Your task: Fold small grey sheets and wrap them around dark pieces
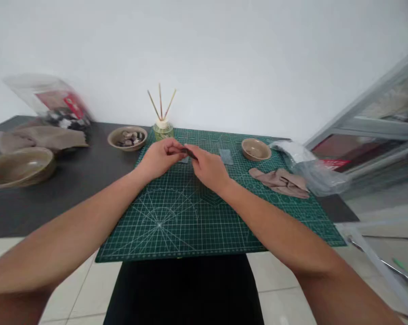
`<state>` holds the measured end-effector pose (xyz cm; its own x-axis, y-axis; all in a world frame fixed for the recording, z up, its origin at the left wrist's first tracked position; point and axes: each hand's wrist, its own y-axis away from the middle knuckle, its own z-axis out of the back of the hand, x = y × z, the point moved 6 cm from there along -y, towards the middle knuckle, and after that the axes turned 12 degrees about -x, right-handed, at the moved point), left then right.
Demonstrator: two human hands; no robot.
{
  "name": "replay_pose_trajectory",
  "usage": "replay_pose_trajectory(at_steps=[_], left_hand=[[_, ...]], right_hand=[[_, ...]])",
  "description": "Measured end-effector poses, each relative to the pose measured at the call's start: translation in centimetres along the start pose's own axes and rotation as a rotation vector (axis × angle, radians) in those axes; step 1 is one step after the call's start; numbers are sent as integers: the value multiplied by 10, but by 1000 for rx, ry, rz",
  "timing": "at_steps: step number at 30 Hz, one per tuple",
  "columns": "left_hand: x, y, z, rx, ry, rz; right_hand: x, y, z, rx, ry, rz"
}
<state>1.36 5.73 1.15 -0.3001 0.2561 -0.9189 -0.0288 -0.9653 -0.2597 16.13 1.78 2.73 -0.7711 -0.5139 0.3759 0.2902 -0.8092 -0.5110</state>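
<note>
**Small dark piece** (189,152): you hold it clear of the green cutting mat (176,225), over the mat's far middle. Its long axis runs roughly left to right and dips a little toward your right. It is blurred, so material and exact shape cannot be told.

**Left hand** (159,158): the grip is pressed together, with thumb and fingertips pinching the piece's left end.

**Right hand** (208,169): the grip is also closed, pinching the right end from slightly nearer you.

**Relation:** the piece bridges the two grips. It lies right of your left fingertips and left of your right ones, so neither hand is nearer.

**On the mat, close by:**
- A pale clear slip (184,159) lies just under the hands.
- A second clear slip (226,156) lies just right of your right hand, not touching it.

**Further out:**
- A reed diffuser (163,128) stands upright at the mat's far edge, just beyond the left hand.
- A bowl of pebbles (127,137) sits left of it on the dark desk (88,180).
- An empty bowl (256,149) sits on the mat's far right.
- A crumpled beige cloth (280,182) lies just in front of that bowl.
- A clear plastic bag (308,169) lies beside the cloth.

**Far left of the desk:** a larger bowl (19,166), a folded cloth (41,137) and a blurred jar with a red label (59,106).
</note>
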Motion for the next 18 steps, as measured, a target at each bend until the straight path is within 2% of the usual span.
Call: replay_pose_trajectory(at_steps=[11,18], left_hand=[[-4,1,3,-47,-38,-25],[-6,2,6,-65,45,-15]], right_hand=[[0,4,1,-64,12,115],[1,4,-1,-85,23,177]])
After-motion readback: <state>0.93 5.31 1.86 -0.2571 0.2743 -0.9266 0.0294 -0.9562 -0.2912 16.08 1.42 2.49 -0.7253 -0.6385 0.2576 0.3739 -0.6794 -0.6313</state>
